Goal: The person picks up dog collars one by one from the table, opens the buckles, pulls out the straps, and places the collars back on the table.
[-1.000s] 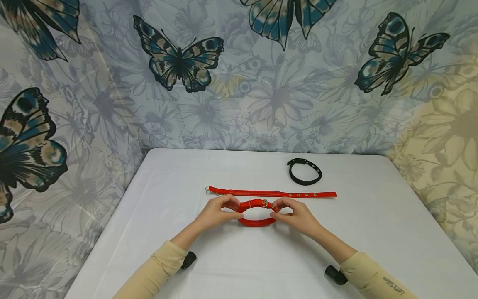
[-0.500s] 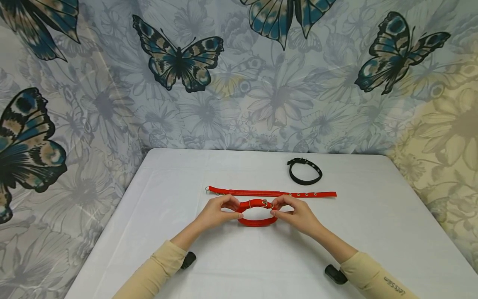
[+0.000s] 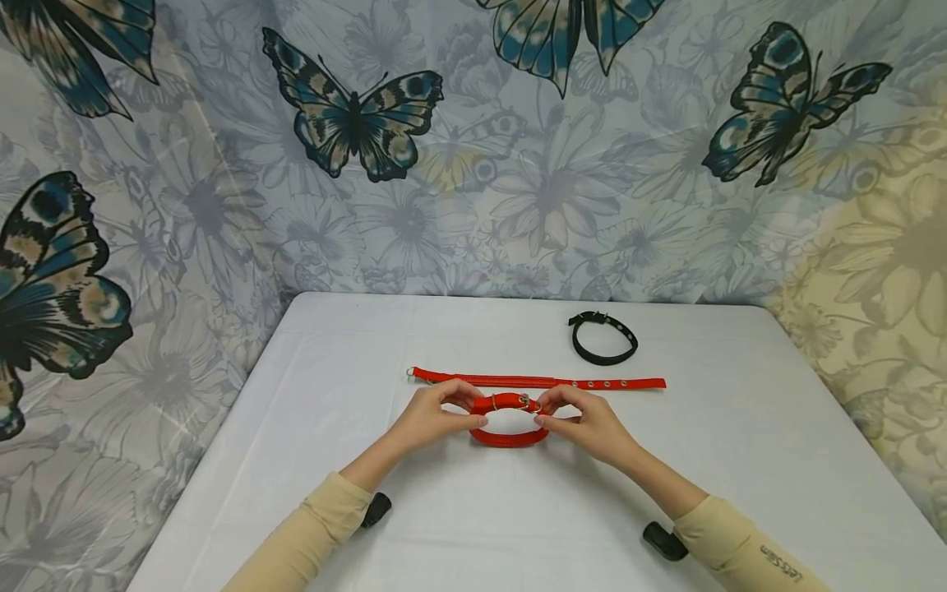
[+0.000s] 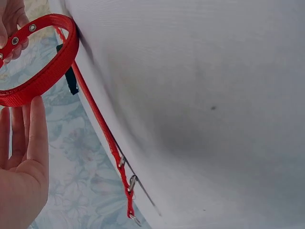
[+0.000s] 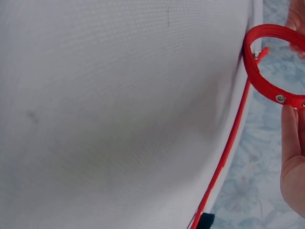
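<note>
So the buckled collar [image 3: 508, 441] is between the left hand [image 3: 436, 415] on its left side and the right hand [image 3: 588, 423] on its right, buckle [image 3: 524, 402] at the far side, a bit nearer the right hand. Just behind that, a straight strap [image 3: 510, 381] lies crosswise on the desk [image 3: 510, 518], sticking out past the collar both ways. Another loop [image 3: 602, 359] lies further back, off to the right, near the desk's back edge. Backdrop [image 3: 533, 205] is behind the desk.
</note>
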Action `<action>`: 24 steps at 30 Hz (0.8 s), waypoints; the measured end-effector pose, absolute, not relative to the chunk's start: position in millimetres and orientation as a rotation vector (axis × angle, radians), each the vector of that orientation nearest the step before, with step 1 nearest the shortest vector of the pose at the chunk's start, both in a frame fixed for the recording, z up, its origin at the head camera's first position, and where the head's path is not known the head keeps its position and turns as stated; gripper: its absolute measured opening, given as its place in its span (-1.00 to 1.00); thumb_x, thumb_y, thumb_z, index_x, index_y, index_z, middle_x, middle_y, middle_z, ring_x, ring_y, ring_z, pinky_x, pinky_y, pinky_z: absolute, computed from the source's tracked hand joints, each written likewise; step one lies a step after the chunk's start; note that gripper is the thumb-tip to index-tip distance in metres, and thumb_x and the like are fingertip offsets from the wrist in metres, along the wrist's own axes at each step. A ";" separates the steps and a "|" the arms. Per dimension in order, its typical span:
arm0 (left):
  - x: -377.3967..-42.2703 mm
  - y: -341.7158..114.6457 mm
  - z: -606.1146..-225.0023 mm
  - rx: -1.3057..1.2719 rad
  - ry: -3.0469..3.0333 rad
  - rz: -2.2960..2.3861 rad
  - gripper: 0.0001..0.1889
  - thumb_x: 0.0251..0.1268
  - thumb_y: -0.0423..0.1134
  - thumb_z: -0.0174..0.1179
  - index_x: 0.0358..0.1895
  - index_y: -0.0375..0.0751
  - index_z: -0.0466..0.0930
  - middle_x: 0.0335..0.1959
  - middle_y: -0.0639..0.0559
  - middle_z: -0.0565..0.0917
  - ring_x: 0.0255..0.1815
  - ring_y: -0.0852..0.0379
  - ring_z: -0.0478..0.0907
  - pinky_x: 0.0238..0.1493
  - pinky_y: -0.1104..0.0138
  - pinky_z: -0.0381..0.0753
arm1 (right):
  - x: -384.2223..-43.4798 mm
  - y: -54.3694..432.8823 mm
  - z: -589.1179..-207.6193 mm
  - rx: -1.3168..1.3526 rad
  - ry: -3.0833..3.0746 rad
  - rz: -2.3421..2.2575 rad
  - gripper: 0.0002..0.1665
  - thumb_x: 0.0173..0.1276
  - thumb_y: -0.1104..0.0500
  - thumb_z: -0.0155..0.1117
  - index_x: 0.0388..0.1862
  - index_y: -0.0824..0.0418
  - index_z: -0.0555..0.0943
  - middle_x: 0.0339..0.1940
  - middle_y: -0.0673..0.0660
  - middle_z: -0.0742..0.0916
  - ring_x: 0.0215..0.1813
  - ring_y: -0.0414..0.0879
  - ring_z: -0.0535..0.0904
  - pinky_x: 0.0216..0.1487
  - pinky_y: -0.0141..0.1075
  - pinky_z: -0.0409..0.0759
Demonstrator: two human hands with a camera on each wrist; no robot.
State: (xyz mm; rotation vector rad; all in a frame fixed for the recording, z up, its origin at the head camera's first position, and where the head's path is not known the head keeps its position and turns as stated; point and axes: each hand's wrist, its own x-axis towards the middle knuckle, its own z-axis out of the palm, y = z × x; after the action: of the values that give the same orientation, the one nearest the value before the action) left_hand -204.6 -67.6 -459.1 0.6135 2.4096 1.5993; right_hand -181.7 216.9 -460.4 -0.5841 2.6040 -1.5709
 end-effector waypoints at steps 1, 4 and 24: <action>-204.8 -66.8 -458.2 0.621 2.416 1.599 -0.68 0.09 -0.04 0.46 -0.08 0.06 0.66 -0.22 0.21 0.68 -0.15 0.21 0.62 -0.12 0.24 0.59 | -181.7 216.9 -460.4 -0.583 2.605 -1.568 -0.78 0.24 0.09 0.45 -0.15 -0.01 0.62 -0.27 -0.04 0.69 -0.14 -0.11 0.60 -0.20 -0.28 0.69; -205.3 -65.0 -456.8 0.634 2.430 1.597 -0.70 0.10 -0.05 0.45 -0.10 0.06 0.67 -0.24 0.23 0.68 -0.17 0.22 0.62 -0.16 0.25 0.59 | -181.3 217.3 -460.4 -0.576 2.612 -1.556 -0.77 0.24 0.09 0.45 -0.15 -0.01 0.62 -0.27 -0.04 0.69 -0.14 -0.11 0.60 -0.20 -0.29 0.69; -204.6 -64.4 -457.7 0.608 2.444 1.580 -0.74 0.10 -0.07 0.45 -0.14 0.05 0.69 -0.31 0.24 0.69 -0.19 0.22 0.62 -0.16 0.23 0.58 | -173.0 205.5 -431.0 -0.618 2.609 -1.577 -0.72 0.24 0.29 0.42 -0.07 0.21 0.62 -0.16 0.10 0.69 -0.04 0.12 0.58 -0.19 -0.35 0.67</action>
State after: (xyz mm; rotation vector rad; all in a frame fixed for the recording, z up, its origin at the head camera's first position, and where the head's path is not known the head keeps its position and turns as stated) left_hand -204.6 -64.4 -457.7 0.6080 2.4435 1.5795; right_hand -173.0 205.5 -431.0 -0.6185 2.6090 -1.5770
